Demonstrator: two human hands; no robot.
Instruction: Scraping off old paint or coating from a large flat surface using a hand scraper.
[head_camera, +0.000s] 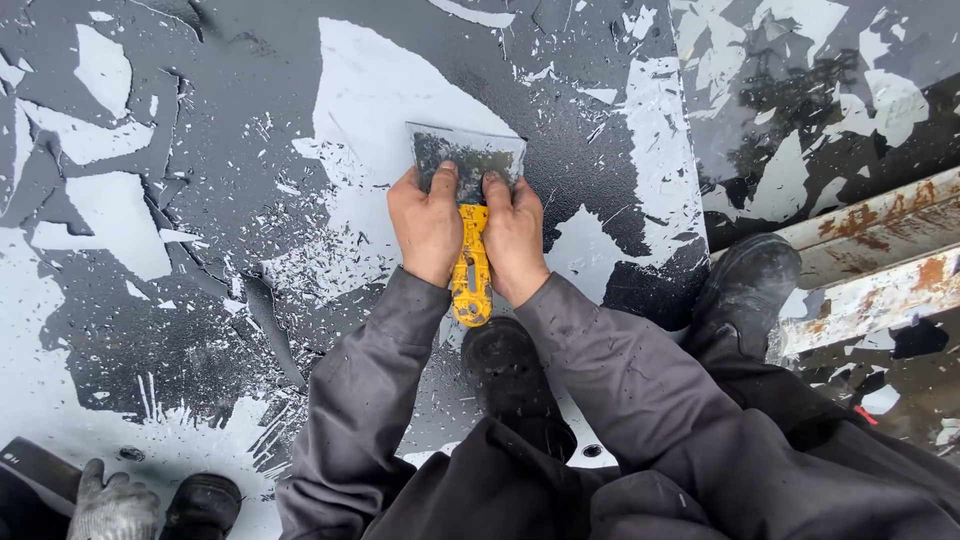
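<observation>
**Both hands bearing on the scraper**

On the dark coated surface (240, 120), I see my left hand (428, 222) and right hand (514, 235) side by side on a scraper (468, 200), fingers pressed together, fingertips on its wide blade. Its yellow handle (470, 285) runs between the wrists. Below the scraper sits a black boot (505, 370); far lower left of it, another person's gloved hand (112, 505).
</observation>
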